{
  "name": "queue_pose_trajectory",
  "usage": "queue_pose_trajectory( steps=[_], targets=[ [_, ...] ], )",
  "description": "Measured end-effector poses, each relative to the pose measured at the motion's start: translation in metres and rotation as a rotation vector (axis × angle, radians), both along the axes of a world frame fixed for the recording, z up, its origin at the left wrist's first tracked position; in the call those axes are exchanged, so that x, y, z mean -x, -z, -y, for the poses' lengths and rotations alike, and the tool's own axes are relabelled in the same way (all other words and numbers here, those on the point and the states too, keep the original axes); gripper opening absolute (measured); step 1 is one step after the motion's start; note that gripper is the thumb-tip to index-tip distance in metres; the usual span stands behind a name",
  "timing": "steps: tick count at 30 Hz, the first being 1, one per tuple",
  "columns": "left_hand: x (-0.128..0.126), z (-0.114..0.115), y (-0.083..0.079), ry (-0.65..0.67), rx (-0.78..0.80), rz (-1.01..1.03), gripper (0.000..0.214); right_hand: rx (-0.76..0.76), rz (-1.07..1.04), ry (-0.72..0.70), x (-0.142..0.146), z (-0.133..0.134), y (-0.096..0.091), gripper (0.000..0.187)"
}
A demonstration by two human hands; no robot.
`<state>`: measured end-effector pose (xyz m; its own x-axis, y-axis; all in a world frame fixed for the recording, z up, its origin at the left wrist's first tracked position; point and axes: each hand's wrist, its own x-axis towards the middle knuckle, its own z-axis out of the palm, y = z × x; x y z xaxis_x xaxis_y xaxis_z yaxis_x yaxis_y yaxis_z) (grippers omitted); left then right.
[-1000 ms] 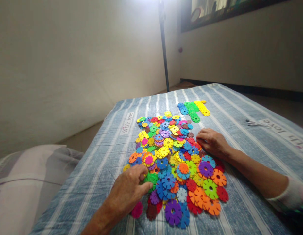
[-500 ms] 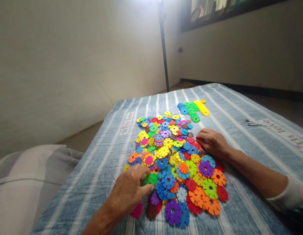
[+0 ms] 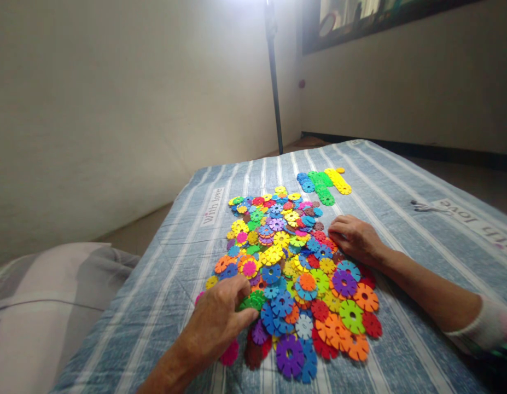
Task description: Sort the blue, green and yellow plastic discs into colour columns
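A broad pile of flower-shaped, notched plastic discs (image 3: 281, 239) in many colours lies on the striped bedspread. At its near left side my left hand (image 3: 220, 309) has thumb and fingers closed around green notched discs (image 3: 254, 300), which sit tilted in the grip. My right hand (image 3: 354, 236) rests at the pile's right edge with its fingers curled in. Whatever those fingers hold, if anything, is hidden. Close to the left hand lie a purple disc (image 3: 259, 332) and a magenta disc (image 3: 229, 353).
Beyond the pile, green discs (image 3: 325, 196), blue discs (image 3: 308, 186) and yellow discs (image 3: 339, 182) lie grouped apart. A white cable (image 3: 429, 208) rests on the right of the bedspread (image 3: 175, 262). A lamp stand (image 3: 274, 93) rises behind it.
My left hand has shifted very slightly, and the green discs in its fingers have tilted a little. The right hand stays in the same place.
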<state>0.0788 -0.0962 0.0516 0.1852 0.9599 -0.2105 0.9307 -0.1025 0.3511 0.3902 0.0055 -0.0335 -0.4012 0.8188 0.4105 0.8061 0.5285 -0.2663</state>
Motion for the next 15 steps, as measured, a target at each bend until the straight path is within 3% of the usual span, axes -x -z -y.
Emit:
queue_pose_trajectory(
  steps=[8, 15],
  targets=[
    [0.008, -0.004, 0.002, -0.114, 0.041, 0.289, 0.007, 0.008, -0.007, 0.0, 0.001, 0.001, -0.001, 0.022],
    [0.015, -0.024, 0.0, -0.135, -0.061, 0.391, 0.031, 0.003, 0.01, 0.002, 0.0, 0.0, 0.0, 0.023]
  ],
)
